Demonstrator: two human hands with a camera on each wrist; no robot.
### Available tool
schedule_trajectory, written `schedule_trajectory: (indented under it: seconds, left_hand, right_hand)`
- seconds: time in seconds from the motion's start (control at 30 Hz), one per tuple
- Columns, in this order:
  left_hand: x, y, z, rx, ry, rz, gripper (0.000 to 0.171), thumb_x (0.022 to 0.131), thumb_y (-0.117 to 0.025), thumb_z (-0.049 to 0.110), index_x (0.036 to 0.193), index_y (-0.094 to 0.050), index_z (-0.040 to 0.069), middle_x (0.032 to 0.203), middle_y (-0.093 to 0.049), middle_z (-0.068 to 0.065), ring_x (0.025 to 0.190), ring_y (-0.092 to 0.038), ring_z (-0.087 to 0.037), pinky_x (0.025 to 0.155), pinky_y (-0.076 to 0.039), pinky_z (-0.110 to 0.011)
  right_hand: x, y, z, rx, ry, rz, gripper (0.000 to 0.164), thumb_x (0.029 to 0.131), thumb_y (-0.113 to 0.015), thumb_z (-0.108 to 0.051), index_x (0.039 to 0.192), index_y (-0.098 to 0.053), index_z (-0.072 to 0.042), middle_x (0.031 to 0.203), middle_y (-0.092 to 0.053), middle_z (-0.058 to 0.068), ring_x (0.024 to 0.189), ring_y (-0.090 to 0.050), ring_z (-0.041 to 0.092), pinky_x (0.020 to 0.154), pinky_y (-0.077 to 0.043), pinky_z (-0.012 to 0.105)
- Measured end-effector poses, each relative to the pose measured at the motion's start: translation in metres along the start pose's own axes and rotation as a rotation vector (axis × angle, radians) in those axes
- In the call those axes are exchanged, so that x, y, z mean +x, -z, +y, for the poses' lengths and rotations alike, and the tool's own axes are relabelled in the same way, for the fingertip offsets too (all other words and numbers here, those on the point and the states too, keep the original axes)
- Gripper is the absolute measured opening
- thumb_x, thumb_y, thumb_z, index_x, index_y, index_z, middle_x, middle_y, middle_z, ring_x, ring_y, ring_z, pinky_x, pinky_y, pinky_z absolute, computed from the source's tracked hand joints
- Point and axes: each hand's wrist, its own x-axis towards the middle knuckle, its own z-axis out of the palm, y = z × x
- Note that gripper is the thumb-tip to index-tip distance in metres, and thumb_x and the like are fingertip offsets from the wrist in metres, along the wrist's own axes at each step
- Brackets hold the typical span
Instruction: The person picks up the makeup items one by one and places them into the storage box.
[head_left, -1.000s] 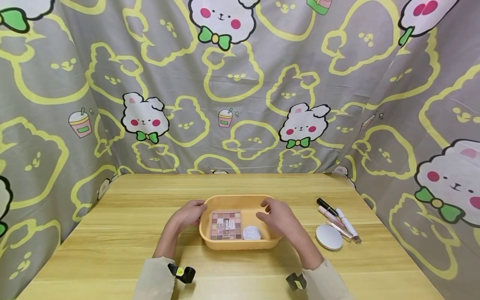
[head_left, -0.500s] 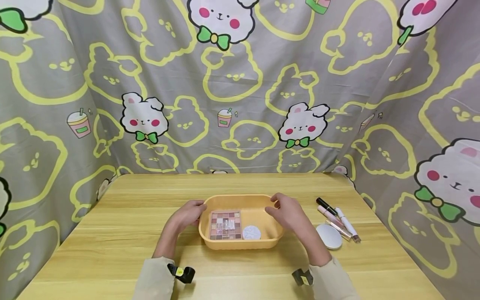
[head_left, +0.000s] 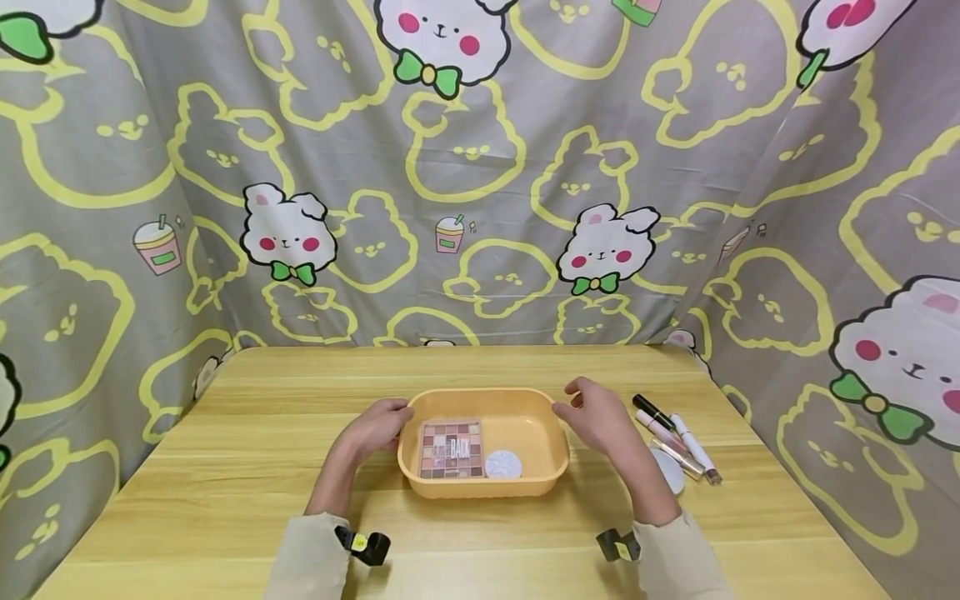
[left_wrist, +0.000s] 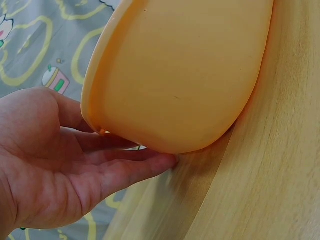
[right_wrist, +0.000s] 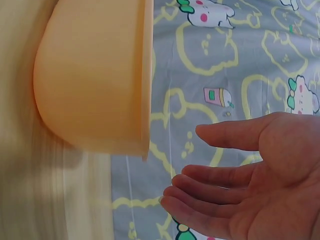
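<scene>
Though head-view only, palette [head_left: 452,450] inside tray [head_left: 483,489].

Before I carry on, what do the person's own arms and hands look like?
The left hand and right hand are bare, with no gloves or rings visible. Plain beige fabric sleeves end short of the wrists. At each cuff sits a small black device bearing a yellow label; I see no cables.

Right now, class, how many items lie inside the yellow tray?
2: the square palette, on the left of the tray, and the round white disc to its right. The front wall could hide something small.
</scene>
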Motion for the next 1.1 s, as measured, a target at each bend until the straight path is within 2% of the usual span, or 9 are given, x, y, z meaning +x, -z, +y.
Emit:
schedule_trajectory:
  seconds: [0.2,0.37,0.6,0.8,1.0,1.1]
  left_hand:
    - [0.0,0.0,0.0,0.004,0.005,0.003,0.053,0.109,-0.037,0.019,0.152,-0.034,-0.011,0.14,-0.055,-0.028,0.123,-0.061,-0.034,0.093,-0.057,-0.045]
    - [0.001,0.0,0.0,0.007,0.003,0.002,0.053,0.109,-0.037,0.019,0.152,-0.035,-0.01,0.138,-0.057,-0.027,0.118,-0.062,-0.03,0.091,-0.058,-0.043]
    - [0.002,0.001,-0.001,0.003,0.002,-0.004,0.053,0.108,-0.038,0.02,0.152,-0.035,-0.01,0.128,-0.061,-0.024,0.104,-0.063,-0.024,0.084,-0.057,-0.038]
    - [0.002,0.002,-0.002,0.004,0.004,-0.006,0.054,0.109,-0.038,0.02,0.153,-0.033,-0.01,0.131,-0.06,-0.025,0.107,-0.062,-0.025,0.085,-0.057,-0.038]
    - [0.002,0.002,-0.001,-0.008,0.003,-0.01,0.053,0.109,-0.037,0.019,0.153,-0.033,-0.01,0.133,-0.059,-0.025,0.109,-0.063,-0.026,0.086,-0.058,-0.039]
    - [0.002,0.002,-0.001,-0.002,0.006,-0.004,0.054,0.109,-0.038,0.02,0.153,-0.032,-0.01,0.136,-0.058,-0.026,0.114,-0.063,-0.028,0.089,-0.058,-0.041]
  right_hand:
    - [0.003,0.009,0.011,-0.033,-0.03,-0.011,0.045,0.101,-0.06,-0.026,0.133,-0.057,0.005,0.117,-0.067,0.026,0.102,-0.067,0.039,0.081,-0.056,0.05]
    - [0.003,0.017,0.018,-0.063,-0.051,-0.013,0.047,0.101,-0.058,-0.027,0.134,-0.055,0.008,0.118,-0.066,0.029,0.104,-0.065,0.042,0.083,-0.055,0.051]
    - [0.003,0.026,0.032,-0.085,-0.095,-0.042,0.055,0.103,-0.055,-0.031,0.139,-0.049,0.01,0.125,-0.062,0.032,0.11,-0.063,0.043,0.086,-0.054,0.054]
    - [0.006,0.034,0.045,-0.129,-0.141,-0.058,0.057,0.101,-0.057,-0.031,0.134,-0.049,0.015,0.128,-0.059,0.035,0.115,-0.058,0.05,0.092,-0.051,0.057]
    - [0.007,0.041,0.055,-0.185,-0.174,-0.096,0.055,0.097,-0.062,-0.031,0.121,-0.055,0.019,0.117,-0.061,0.034,0.1,-0.062,0.043,0.085,-0.053,0.053]
    - [0.007,0.042,0.059,-0.198,-0.181,-0.115,0.059,0.097,-0.062,-0.031,0.125,-0.053,0.021,0.123,-0.059,0.037,0.107,-0.061,0.047,0.09,-0.052,0.054]
